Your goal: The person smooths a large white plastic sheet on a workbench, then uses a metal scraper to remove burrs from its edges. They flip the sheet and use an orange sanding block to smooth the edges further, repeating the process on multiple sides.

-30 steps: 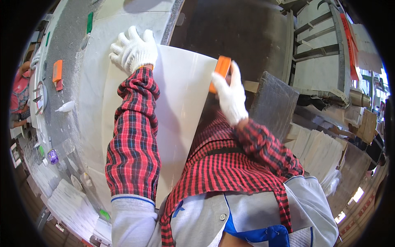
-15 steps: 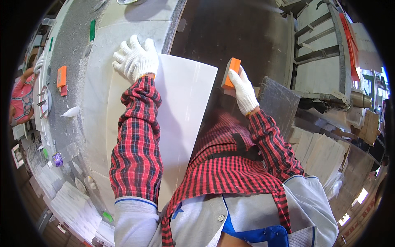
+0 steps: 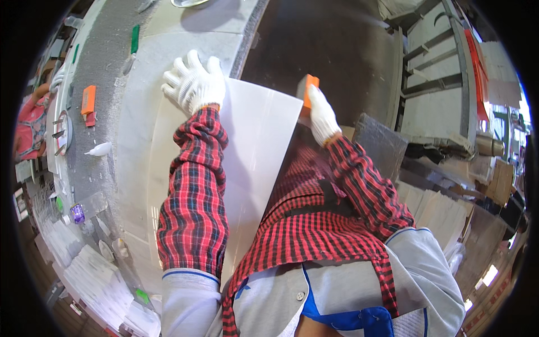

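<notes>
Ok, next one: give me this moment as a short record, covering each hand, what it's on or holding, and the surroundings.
Left hand: white-gloved, spread open at the far edge of the white panel
Right hand: white-gloved, gripping an orange block
Block position: by the panel's far right corner; contact unclear
Left side: green-handled tool, orange box-shaped item

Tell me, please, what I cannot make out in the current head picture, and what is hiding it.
All in the head view:
- Orange block: partly hidden by the grip of the right hand; contact with the white panel is unclear.
- Left hand: palm hidden by its own back.
- White panel: partly covered by the left plaid sleeve.
- Shiny dish: cut off by the upper edge.
</notes>
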Demonstrator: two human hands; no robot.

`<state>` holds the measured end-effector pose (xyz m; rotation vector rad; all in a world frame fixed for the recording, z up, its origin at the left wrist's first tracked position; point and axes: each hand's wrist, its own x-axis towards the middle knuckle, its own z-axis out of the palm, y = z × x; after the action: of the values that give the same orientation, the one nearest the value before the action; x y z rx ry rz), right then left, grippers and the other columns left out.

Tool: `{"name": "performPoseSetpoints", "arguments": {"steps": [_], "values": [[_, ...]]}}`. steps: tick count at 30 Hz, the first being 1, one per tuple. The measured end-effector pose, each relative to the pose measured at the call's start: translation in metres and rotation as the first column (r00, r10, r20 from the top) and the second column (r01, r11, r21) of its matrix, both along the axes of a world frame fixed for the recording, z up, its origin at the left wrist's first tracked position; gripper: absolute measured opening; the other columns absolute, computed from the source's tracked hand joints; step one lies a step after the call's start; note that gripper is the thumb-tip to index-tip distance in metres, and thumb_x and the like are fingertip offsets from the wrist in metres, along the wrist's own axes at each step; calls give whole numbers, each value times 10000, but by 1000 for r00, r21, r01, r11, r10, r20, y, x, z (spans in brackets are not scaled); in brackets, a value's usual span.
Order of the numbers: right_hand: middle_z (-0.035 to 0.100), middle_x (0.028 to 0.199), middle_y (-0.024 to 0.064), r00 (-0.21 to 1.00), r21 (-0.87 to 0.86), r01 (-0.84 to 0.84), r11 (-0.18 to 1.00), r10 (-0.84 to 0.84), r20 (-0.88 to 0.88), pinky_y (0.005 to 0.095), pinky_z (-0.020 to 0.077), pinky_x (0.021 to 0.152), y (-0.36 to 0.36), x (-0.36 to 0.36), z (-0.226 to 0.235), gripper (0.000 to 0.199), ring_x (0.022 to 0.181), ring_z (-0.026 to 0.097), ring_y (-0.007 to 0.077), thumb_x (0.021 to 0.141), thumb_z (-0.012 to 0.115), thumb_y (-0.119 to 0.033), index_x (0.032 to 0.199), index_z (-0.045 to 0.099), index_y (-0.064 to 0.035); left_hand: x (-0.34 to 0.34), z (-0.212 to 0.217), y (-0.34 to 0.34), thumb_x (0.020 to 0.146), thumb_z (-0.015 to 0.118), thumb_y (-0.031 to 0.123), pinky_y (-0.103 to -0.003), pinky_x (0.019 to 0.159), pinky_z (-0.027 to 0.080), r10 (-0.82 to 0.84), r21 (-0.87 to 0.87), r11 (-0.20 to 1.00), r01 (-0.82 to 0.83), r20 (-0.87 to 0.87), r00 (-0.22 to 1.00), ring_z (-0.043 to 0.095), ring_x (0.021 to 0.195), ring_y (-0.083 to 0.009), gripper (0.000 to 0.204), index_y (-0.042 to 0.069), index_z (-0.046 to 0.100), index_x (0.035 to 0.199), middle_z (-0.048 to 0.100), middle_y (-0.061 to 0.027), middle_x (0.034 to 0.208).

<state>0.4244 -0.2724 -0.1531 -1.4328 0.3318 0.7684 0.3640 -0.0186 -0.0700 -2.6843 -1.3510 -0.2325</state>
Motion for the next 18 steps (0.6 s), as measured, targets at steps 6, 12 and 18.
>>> {"name": "performPoseSetpoints", "arguments": {"steps": [6,12,18], "values": [[553,1310,47,983,-11,-163,987,162,-86,382,538,801,-38,-16,86,662,1021,618,195,1010,512,-462,1570,300,-180,-7,-4,0,957,483,562,-522,1099,291,6,37,999,-7,14,1000,437,1302,-316,544,244,537,1395,504,-77,1446],[492,1429,165,967,136,-226,965,239,-83,410,528,976,-36,-23,89,862,1258,549,256,973,639,-361,1619,129,-107,-10,-12,5,943,522,519,-526,1074,307,-69,108,992,60,83,994,453,1241,-339,491,207,578,1319,522,-102,1399],[562,1343,192,956,58,-291,955,293,-14,385,521,970,-24,-39,94,848,1220,573,257,936,695,-396,1580,254,-62,-6,-13,4,948,517,525,-516,1066,312,-54,84,995,49,62,997,456,1242,-329,489,217,576,1323,529,-79,1386]]}}
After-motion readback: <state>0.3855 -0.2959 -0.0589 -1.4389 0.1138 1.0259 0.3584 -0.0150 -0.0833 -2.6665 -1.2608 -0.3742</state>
